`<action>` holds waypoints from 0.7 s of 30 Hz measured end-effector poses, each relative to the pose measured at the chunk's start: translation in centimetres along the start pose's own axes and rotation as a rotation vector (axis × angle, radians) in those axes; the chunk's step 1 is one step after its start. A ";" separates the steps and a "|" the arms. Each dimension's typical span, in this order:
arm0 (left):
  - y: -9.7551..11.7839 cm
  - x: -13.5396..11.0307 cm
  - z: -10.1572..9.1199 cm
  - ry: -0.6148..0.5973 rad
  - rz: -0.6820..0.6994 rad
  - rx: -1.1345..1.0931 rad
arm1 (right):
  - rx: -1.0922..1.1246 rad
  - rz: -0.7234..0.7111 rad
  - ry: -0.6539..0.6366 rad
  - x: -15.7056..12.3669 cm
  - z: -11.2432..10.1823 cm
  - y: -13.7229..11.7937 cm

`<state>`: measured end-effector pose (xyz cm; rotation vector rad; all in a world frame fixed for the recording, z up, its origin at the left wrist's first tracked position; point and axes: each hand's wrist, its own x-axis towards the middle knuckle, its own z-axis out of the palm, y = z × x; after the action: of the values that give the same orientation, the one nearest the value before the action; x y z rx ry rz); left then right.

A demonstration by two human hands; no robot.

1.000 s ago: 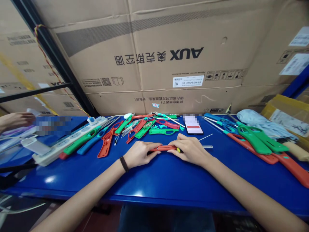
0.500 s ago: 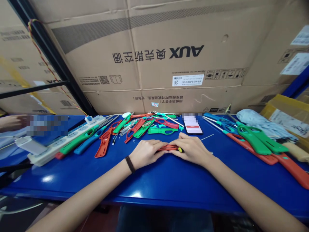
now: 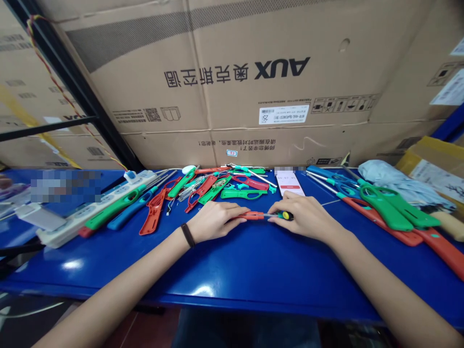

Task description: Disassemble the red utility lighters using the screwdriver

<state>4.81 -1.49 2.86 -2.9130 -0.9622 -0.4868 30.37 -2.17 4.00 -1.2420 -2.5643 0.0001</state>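
My left hand [image 3: 219, 220] is closed on the handle of a red long-neck lighter [image 3: 254, 215], held level just above the blue table. Closed around a screwdriver [image 3: 287, 215] with a yellow-and-black handle end, my right hand [image 3: 306, 216] is at the lighter's right end. Its fingertips touch a short metal part [image 3: 271, 215] there; whether this belongs to the lighter or the screwdriver I cannot tell. A thin metal rod [image 3: 330, 202] shows beyond my right hand. Behind my hands lies a pile of opened lighter parts, among them a green shell [image 3: 243, 194] and a red shell [image 3: 154, 210].
A phone [image 3: 290, 182] lies behind my right hand. Several lighters, including a green one [image 3: 389, 208], lie on the right near a light-blue cloth [image 3: 402, 186]. On the left is a power strip [image 3: 105, 210]. A cardboard box [image 3: 224, 38] stands behind the table [image 3: 232, 270].
My hands have moved apart, showing more of the red lighter and the metal part between them. The thin rod has shifted right along with my right hand.
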 end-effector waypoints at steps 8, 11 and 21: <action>-0.2 -0.2 0.6 0.098 0.005 0.009 | 0.038 -0.051 0.020 0.1 0.4 0.2; -0.1 -0.2 0.6 0.136 -0.006 0.016 | 0.069 -0.025 0.019 0.0 0.3 0.0; 0.5 0.0 0.3 0.090 0.074 -0.003 | 0.094 -0.052 0.006 0.4 1.6 -0.6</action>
<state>5.21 -1.82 2.63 -2.8893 -0.8397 -0.6097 29.26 -2.08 2.61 -1.1388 -2.5591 0.1042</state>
